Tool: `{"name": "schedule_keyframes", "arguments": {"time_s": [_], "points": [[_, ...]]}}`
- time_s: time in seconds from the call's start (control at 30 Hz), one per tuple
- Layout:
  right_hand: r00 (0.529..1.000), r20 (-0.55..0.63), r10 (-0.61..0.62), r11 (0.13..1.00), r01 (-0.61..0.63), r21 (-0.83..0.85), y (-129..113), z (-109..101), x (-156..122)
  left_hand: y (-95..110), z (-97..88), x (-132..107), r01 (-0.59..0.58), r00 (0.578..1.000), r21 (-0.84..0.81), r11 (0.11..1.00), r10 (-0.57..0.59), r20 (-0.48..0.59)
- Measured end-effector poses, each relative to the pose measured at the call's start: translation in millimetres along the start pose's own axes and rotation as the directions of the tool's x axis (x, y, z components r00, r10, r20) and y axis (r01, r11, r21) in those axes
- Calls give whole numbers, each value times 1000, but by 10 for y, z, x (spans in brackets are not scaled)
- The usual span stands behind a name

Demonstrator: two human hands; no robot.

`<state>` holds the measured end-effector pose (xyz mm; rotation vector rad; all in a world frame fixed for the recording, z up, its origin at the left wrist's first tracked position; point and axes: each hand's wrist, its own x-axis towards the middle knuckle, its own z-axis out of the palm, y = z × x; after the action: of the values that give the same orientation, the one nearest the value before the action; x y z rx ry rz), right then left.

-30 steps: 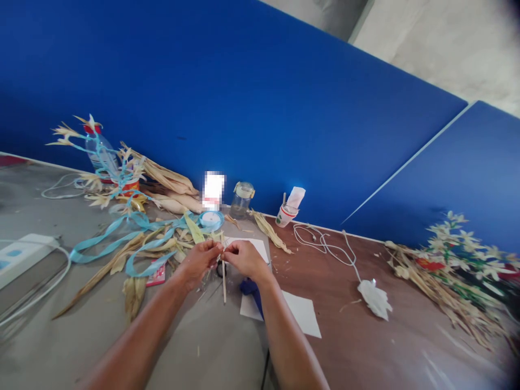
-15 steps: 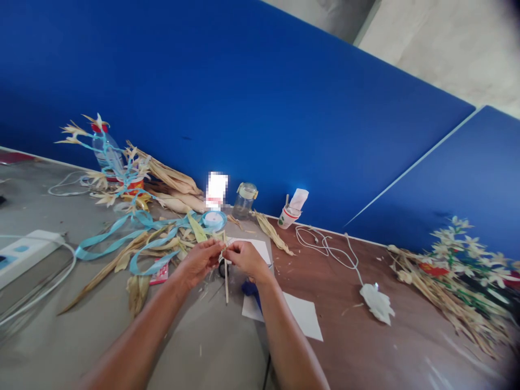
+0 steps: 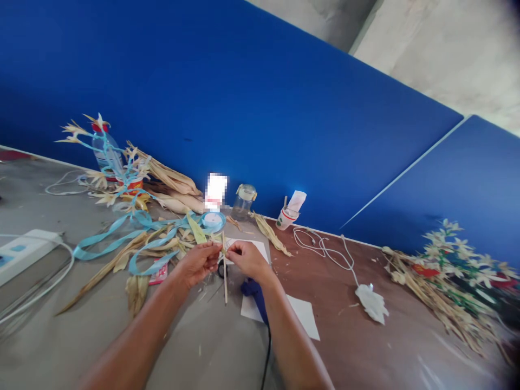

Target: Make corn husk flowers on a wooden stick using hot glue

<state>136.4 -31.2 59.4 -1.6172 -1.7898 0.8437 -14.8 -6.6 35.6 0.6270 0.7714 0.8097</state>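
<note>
Over the table (image 3: 223, 352), the left hand (image 3: 200, 263) pinches a pale stick (image 3: 226, 284). Beside it is the right hand (image 3: 248, 261) — its hold I can't tell.

Left hand (image 3: 200, 263): bare, ungloved. Fingers (image 3: 212, 251) slim, narrowing at the ends; finer detail too small to make out. Right hand (image 3: 250, 261): bare, ungloved, similar build. Wrists (image 3: 181, 276) narrow, both uncovered. Left forearm (image 3: 147, 327): bare for all the length in view, smooth in outline, broadening steadily away from the wrist. Right forearm (image 3: 292, 333): likewise bare, same taper, faint sheen along the surface.
</note>
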Motion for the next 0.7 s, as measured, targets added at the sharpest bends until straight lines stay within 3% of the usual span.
{"name": "schedule_keyframes", "arguments": {"time_s": [0.17,0.3,0.43,0.7], "points": [[997,-77,9,972,-27,-234,62,-178,-211,6,11,-1,-55,998,-44,998,53,-38],[979,-163,119,927,-169,-335,192,-250,-540,-7,8,9,-122,990,-47,991,119,-69],[942,-182,283,835,-335,-436,297,-165,-832,-29,2,24,-159,983,-2,987,158,-94],[941,-172,291,744,-335,-579,424,66,-1022,-43,42,20,-214,963,100,972,227,-146]]}}
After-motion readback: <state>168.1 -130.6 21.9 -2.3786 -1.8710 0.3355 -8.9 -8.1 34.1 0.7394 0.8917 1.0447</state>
